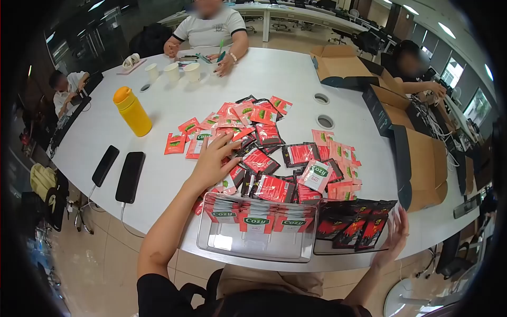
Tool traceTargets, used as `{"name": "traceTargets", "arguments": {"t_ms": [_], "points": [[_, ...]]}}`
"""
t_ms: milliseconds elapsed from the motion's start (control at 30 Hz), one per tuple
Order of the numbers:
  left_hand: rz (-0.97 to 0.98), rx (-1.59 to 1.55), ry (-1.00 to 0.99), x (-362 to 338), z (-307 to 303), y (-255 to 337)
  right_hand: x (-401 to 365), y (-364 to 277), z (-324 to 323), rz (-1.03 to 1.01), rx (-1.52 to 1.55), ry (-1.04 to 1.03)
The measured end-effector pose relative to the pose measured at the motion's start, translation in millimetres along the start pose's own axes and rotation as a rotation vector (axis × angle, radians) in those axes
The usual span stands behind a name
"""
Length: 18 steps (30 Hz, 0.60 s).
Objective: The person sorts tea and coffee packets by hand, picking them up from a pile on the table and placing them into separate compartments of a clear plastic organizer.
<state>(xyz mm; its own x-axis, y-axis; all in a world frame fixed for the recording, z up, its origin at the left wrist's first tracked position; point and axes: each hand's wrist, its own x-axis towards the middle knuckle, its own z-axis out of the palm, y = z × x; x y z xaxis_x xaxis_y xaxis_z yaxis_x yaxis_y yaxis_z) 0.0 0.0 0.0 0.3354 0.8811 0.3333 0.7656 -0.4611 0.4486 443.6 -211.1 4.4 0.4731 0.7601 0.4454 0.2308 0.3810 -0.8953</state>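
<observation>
My left hand (214, 161) lies palm-down on the left part of a heap of sachets, fingers spread over red-and-black sachets (259, 160) and pink sachets (199, 145). It touches the heap with nothing visibly gripped. At the table's front edge, my right hand (392, 240) holds the right side of a clear plastic box (322, 246) containing upright black-and-red sachets (364, 227). Beside it on the left stands another clear plastic box (224, 243) with a row of upright pink "Cozy" sachets (256, 222). One "Cozy" sachet (317, 175) lies face up on the heap.
A yellow bottle (133, 112) and two phones (130, 177) with cables are on the left of the white table (174, 111). Paper cups (171, 72) stand before a seated person (208, 31) opposite. Open cardboard boxes (417, 164) line the right side, near another person (409, 61).
</observation>
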Motion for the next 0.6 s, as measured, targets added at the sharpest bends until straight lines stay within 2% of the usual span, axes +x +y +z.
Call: {"name": "traceTargets", "arguments": {"t_ms": [67,100,167,233,533,600], "points": [[0.006,-0.005,0.01,-5,-8,-1,-6,9,-4,-0.117,-0.143,-0.03],[-0.013,-0.024,0.004,-5,9,5,9,14,1,-0.152,-0.136,0.013],[-0.021,-0.012,0.008,-1,2,5,1,3,10,-0.027,-0.001,-0.002],[0.033,0.033,0.04,2,4,0,2,15,4,-0.048,-0.004,-0.042],[0.008,0.049,0.01,3,0,6,4,13,3,-0.035,-0.114,-0.047],[-0.002,0.039,0.003,3,0,7,7,8,12,-0.032,-0.003,-0.041]]}}
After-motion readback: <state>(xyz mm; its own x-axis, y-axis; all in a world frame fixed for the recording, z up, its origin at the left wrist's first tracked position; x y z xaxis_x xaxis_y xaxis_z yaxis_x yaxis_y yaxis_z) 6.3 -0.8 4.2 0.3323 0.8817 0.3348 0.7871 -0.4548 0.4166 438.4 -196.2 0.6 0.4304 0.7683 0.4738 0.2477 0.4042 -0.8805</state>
